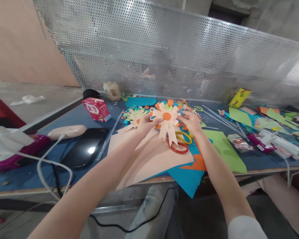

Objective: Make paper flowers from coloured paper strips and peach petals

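A pale peach paper flower [166,116] with an orange round centre and two notched tails is held up between my hands. My left hand [149,122] pinches its left edge. Along the opposite side, the fingers of my right hand [190,120] are closed on the petals. Scissors with one red and one yellow handle [178,148] lie just below the flower, on peach paper sheets [139,159]. More paper flowers [135,115], green and peach, rest behind my left hand, beside a pile of orange and blue scraps. The scissor blades are hidden.
To the left are a phone [86,147], a white charger with a cable [66,131] and a pink box [96,109]. Green paper [221,149], paper scraps and a power strip [261,143] lie right. A perforated metal screen [164,43] rises behind the table.
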Action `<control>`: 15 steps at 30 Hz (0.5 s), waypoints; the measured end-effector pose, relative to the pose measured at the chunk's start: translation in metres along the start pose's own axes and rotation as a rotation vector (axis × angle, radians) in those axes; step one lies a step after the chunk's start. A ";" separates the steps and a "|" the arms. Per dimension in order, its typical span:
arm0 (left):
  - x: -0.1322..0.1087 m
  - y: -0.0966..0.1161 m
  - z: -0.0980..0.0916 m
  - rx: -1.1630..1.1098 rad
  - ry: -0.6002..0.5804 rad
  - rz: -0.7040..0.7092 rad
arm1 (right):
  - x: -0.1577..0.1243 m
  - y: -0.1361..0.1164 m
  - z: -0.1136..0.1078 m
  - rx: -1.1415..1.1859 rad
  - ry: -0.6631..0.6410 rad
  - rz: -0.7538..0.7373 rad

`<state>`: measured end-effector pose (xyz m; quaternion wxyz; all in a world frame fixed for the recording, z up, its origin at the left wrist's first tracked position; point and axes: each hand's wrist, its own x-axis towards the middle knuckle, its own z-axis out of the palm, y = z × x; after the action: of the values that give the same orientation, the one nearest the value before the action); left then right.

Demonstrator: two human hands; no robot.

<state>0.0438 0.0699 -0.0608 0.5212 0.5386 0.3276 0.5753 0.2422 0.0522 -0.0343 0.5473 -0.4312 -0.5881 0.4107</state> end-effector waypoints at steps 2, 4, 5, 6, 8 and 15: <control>-0.001 0.001 0.001 0.015 0.001 0.002 | 0.001 0.001 0.000 0.005 0.014 0.012; -0.001 0.003 0.001 0.018 0.015 0.009 | 0.001 0.003 0.000 0.017 0.005 0.018; -0.001 0.004 0.000 0.013 0.027 0.016 | 0.001 0.004 0.001 0.026 -0.017 0.015; -0.001 0.006 0.000 0.007 0.034 0.022 | 0.000 0.004 0.001 0.037 -0.046 0.013; -0.002 0.008 0.000 -0.006 0.044 0.028 | 0.000 0.005 0.001 0.050 -0.097 0.015; 0.002 0.002 0.001 -0.016 0.005 -0.017 | 0.001 0.008 -0.003 0.029 -0.075 0.016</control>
<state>0.0442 0.0711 -0.0587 0.5296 0.5301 0.3290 0.5747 0.2457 0.0554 -0.0413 0.5279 -0.4123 -0.5984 0.4395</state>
